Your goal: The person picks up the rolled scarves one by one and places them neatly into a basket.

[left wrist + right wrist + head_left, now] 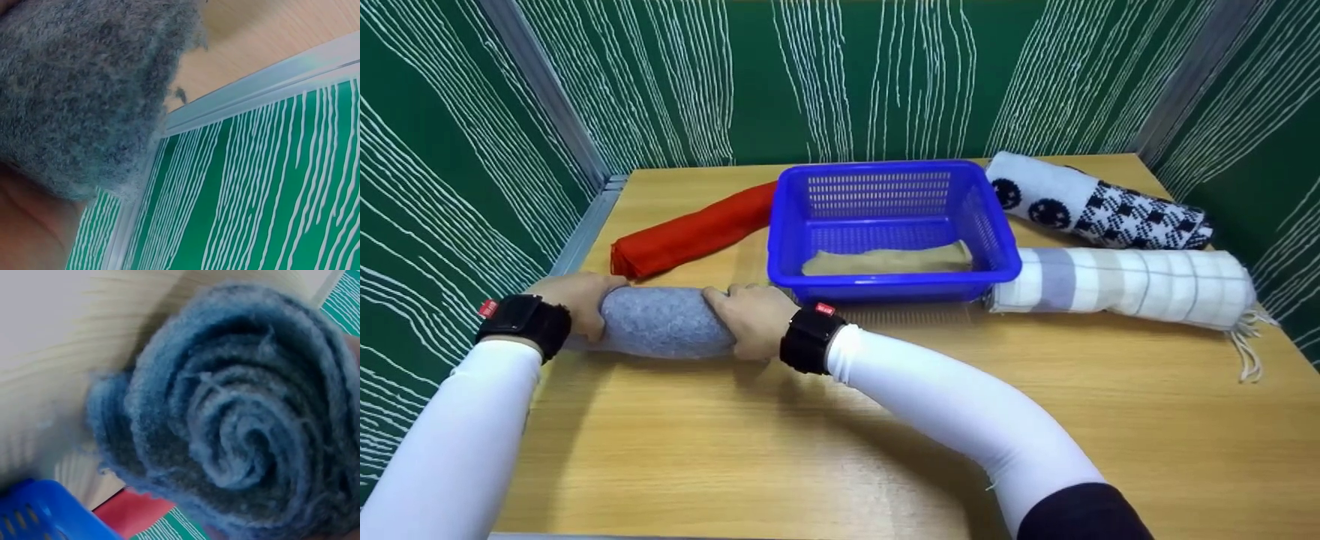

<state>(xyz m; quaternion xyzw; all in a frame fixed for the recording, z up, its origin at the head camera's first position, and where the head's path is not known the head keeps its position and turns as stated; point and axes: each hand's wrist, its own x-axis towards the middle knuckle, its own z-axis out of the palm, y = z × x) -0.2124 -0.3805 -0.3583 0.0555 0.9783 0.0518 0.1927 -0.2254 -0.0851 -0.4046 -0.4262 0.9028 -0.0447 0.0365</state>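
A grey woolly scarf, rolled up, lies lengthwise in front of me at the left of the table. Its left end is gripped by my left hand, and my right hand holds the other end with the thumb on the near side. The right wrist view shows the spiral of the rolled scarf end-on, with a loose flap at one side. Seen from the left wrist, the fuzzy grey roll fills the upper left, over part of my left palm.
Beside my right hand stands a blue plastic basket with a tan rolled cloth inside. A red rolled cloth lies behind the grey roll. On the right are a fringed checked scarf and a black-and-white patterned roll. Green walls enclose the table.
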